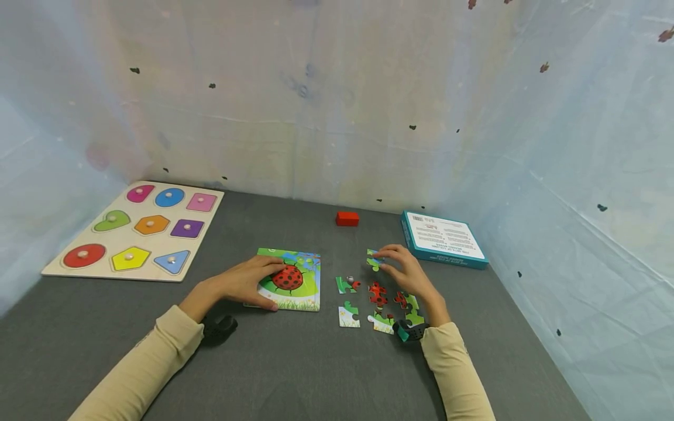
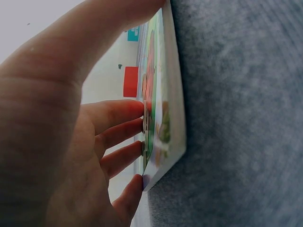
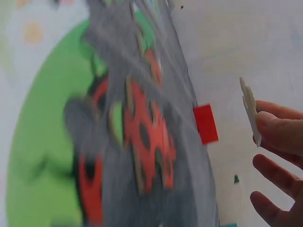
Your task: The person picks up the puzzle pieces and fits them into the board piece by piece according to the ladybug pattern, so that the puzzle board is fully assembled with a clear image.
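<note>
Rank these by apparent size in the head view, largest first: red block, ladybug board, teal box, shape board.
1. Shape board
2. Ladybug board and teal box: too alike to rank; the left hand covers part of the ladybug board
3. Red block

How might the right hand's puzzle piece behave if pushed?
The puzzle piece is probably stiff: pinched by the right hand, it shows no sag. Its thin edge suggests lightness; being flat, it should slide, not roll.

Makeshift booth — pale sheeting (image 1: 358,158), grey tabletop (image 1: 316,356)
</note>
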Demonstrator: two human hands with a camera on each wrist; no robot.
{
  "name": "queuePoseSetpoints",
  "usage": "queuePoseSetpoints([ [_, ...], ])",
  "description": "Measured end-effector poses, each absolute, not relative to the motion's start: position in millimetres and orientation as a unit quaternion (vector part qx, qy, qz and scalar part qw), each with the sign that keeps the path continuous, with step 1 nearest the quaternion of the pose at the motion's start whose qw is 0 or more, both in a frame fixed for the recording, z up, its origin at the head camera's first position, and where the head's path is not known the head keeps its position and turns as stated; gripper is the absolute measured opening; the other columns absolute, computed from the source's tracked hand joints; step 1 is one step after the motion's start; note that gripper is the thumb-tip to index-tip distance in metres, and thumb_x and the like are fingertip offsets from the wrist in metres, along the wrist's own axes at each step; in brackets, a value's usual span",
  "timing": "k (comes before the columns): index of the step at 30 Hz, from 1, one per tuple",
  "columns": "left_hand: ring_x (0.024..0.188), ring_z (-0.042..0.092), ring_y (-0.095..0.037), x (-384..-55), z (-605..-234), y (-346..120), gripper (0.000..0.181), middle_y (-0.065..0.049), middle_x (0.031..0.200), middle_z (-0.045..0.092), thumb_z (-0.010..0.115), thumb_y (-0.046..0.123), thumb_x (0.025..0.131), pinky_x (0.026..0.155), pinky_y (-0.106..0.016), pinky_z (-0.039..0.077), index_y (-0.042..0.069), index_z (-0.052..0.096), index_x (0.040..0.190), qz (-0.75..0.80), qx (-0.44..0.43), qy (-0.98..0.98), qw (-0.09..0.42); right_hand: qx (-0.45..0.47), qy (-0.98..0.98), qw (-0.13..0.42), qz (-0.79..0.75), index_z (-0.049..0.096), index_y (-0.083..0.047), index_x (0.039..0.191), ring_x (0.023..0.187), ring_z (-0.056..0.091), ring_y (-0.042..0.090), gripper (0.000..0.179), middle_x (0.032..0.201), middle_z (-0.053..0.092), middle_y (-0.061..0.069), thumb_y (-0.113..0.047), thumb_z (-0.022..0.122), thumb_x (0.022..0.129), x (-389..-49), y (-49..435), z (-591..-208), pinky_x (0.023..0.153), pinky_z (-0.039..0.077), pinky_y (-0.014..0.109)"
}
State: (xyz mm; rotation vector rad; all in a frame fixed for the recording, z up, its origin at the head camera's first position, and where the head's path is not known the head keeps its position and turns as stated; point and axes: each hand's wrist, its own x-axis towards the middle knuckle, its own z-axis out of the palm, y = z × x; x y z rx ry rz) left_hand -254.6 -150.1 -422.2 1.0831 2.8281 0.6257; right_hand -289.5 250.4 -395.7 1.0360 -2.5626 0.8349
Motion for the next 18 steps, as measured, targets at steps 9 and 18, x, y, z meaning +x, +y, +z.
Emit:
queuePoseSetpoints([
  [9, 0.131, 0.034, -0.035, -254, -421, -151, 0.090, -0.013, 0.141, 0.039, 0.069, 0.061, 0.071, 0.100, -0.056, 0.031, 0.007, 0.044, 0.139, 0.202, 0.350, 0.914, 0.026, 0.375, -0.864, 0.129, 0.309, 0.063, -0.004, 0.115, 0.114, 0.048, 0.030, 0.027, 0.120, 0.053, 0.016, -0.004, 0.062, 0.088, -294, 208, -390, 0.094, 0.039, 0.051],
  [18, 0.131, 0.033, -0.035, -253, -421, -150, 0.090, -0.013, 0.142, 0.039, 0.068, 0.061, 0.072, 0.101, -0.057, 0.031, 0.008, 0.043, 0.140, 0.204, 0.346, 0.915, 0.029, 0.397, -0.861, 0.115, 0.296, 0.064, -0.003, 0.115, 0.114, 0.047, 0.031, 0.026, 0.119, 0.054, 0.016, -0.005, 0.061, 0.089, -298, 165, -392, 0.097, 0.034, 0.052],
])
